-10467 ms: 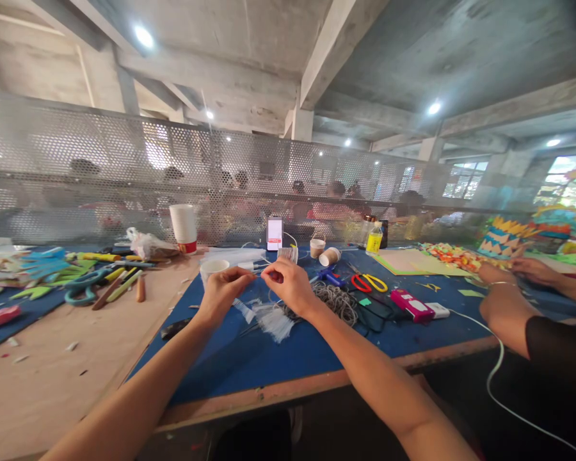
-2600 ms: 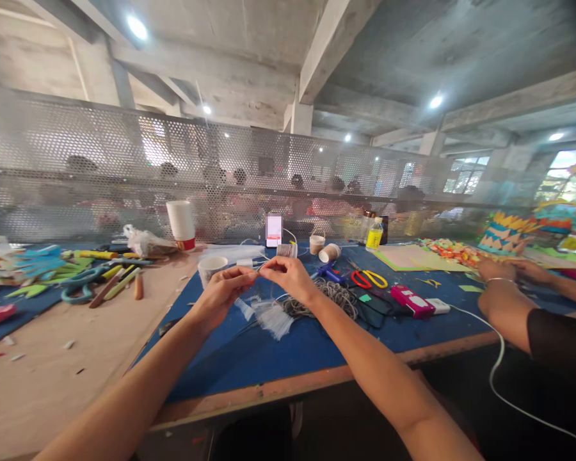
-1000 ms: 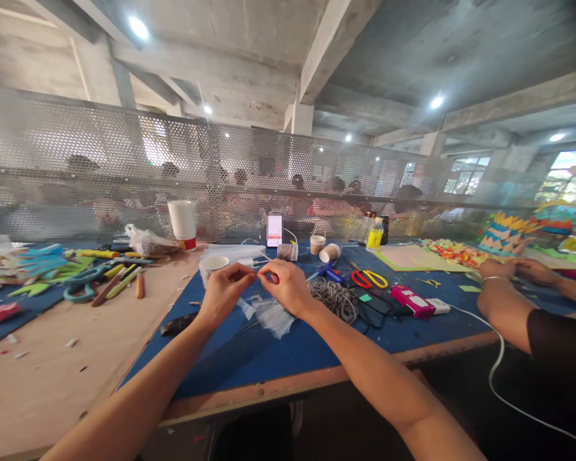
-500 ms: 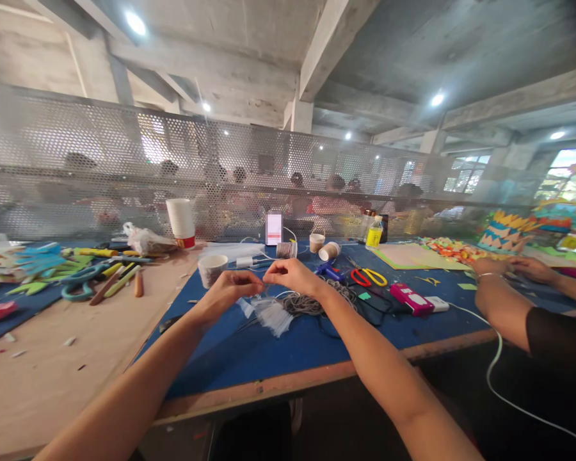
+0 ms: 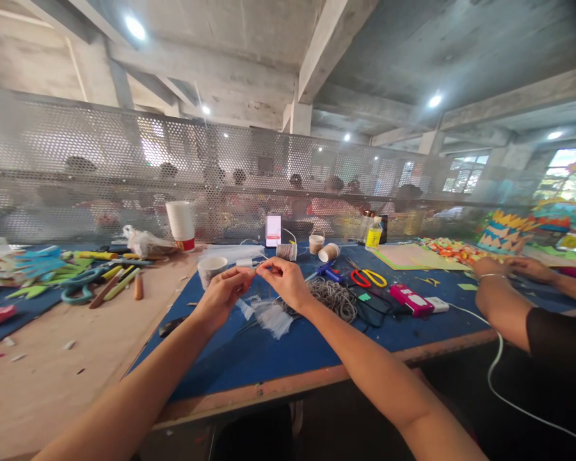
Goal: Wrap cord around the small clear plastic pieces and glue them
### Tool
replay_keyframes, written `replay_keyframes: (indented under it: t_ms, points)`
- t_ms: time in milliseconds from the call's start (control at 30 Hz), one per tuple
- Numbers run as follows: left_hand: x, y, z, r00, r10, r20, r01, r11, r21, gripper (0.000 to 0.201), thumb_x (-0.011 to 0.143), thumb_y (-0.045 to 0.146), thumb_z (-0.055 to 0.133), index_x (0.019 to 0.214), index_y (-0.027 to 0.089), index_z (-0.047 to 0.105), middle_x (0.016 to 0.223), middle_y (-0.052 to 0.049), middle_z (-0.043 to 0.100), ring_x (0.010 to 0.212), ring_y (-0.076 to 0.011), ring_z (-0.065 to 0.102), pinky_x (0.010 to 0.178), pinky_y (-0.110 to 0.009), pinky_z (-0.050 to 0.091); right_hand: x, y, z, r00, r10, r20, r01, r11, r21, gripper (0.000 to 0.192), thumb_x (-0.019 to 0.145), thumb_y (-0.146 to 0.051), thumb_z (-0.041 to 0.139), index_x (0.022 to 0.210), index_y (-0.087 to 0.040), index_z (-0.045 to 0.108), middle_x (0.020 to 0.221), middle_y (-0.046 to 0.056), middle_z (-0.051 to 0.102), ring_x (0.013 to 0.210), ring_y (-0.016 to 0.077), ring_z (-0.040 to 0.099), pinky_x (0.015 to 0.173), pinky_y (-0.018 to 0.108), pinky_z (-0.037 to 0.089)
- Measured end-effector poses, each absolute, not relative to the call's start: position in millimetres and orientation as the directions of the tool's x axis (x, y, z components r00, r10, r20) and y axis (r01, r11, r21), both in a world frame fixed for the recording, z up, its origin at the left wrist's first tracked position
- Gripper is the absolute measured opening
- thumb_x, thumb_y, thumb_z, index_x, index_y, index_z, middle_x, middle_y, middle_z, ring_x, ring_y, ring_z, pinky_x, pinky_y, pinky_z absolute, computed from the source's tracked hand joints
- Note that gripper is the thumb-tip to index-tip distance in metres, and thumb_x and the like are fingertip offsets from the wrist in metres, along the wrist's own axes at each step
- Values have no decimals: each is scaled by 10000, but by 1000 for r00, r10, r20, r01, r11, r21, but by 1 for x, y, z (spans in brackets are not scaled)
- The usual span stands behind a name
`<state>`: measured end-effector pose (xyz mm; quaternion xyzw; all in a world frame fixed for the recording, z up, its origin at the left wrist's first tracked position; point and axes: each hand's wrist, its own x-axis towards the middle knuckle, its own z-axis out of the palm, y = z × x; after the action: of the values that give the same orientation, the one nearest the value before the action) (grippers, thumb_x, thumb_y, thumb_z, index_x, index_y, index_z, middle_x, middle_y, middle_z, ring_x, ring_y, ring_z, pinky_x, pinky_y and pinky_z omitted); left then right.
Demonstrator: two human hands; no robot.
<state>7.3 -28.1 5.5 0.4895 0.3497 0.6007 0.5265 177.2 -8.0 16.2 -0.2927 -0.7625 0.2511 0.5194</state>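
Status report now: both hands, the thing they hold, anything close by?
Left hand and right hand raised together, pinching a thin pale strand. White fibre tuft on blue mat below. Grey cord coil beside right wrist.

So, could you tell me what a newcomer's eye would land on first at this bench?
Probably the left hand and right hand, fingertips pinched together over the blue mat on something too small to make out. Then the tangle of grey cord just right of them, and the red-and-yellow scissors beyond it.
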Motion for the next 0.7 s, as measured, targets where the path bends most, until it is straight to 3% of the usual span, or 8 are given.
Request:
replay_keyframes:
  t_ms: [100,200,300,400,500,700]
  points:
    - [11,-32,7,-86,935,345,-141,-354,925,127,671,273,774,715,163,727,683,0,637,644,-111,504,623,-216,394,173,-7,11,-250,747,616,125,656,-745,243,836,-402,622,822,-175,709,579,-30,473,528,95,353,504,234,278]
    - [16,-38,8,-169,856,489,147,-469,871,143,703,306,740,744,169,736,638,3,630,596,-122,485,558,-234,357,167,-2,4,-206,797,568,51,588,-807,279,796,-438,660,809,-165,718,602,-17,523,540,97,381,509,232,294]
    - [20,-44,10,-203,753,625,406,-516,754,155,754,323,684,749,178,736,604,8,612,559,-127,467,527,-246,337,162,1,-1,-154,838,524,-20,527,-849,300,762,-460,689,812,-166,721,611,-15,541,547,99,399,519,232,309]
    - [23,-47,10,-192,694,694,511,-533,674,161,790,317,645,776,187,741,652,-3,641,601,-140,505,580,-253,378,160,0,-2,-119,865,487,-91,479,-873,304,738,-463,710,827,-173,721,637,-11,565,554,100,415,521,234,318]
    - [23,-46,9,-158,750,643,443,-528,725,186,798,343,650,813,178,736,678,-12,653,610,-143,511,582,-259,381,161,-3,2,-128,875,468,-131,453,-882,285,734,-445,719,833,-179,724,676,-2,595,581,104,448,537,234,344]
    - [16,-37,11,37,919,392,-80,-388,918,168,754,318,733,761,153,702,689,-10,637,652,-122,543,638,-232,423,170,-4,12,-166,867,470,-170,445,-879,257,742,-412,715,841,-175,721,700,-3,616,640,113,507,605,239,405]
